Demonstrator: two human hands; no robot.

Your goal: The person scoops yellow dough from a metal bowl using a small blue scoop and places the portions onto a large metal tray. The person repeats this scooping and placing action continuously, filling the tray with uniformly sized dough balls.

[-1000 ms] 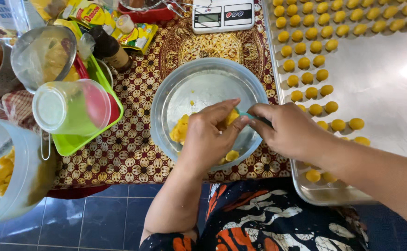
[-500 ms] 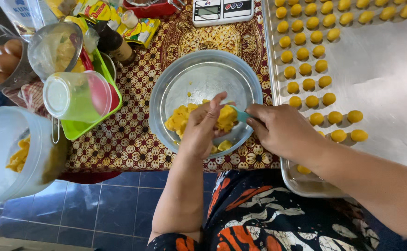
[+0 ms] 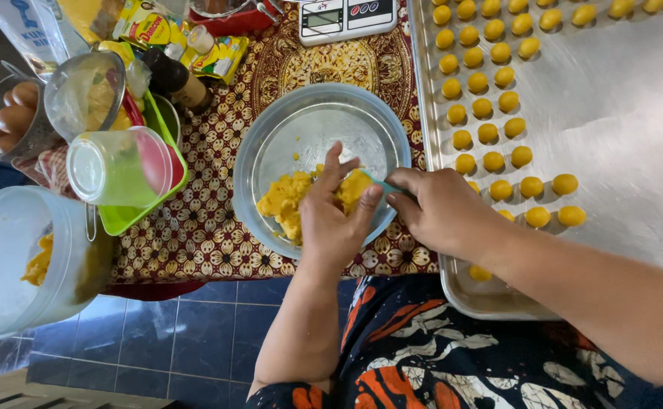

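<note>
A clear round bowl (image 3: pixel 312 121) on the patterned cloth holds a lump of yellow dough (image 3: pixel 290 201). My left hand (image 3: pixel 334 220) reaches into the bowl, its fingers pressing on the dough at the head of a small teal scoop (image 3: pixel 383 185). My right hand (image 3: pixel 441 212) grips the scoop's handle at the bowl's right rim. To the right lies a metal baking tray (image 3: pixel 619 113) with several rows of small yellow dough balls (image 3: pixel 494 160).
A kitchen scale (image 3: pixel 347 17) stands behind the bowl. At left are a green tray with an upturned clear cup (image 3: pixel 115 167), a dark bottle (image 3: pixel 180 79), a bowl of eggs (image 3: pixel 13 113) and a large plastic jar (image 3: pixel 21 257) with yellow dough inside. Blue floor tiles lie below.
My left hand has turned and laid its fingers flatter over the dough on the scoop. The view has shifted slightly to the right; my right hand still holds the scoop.
</note>
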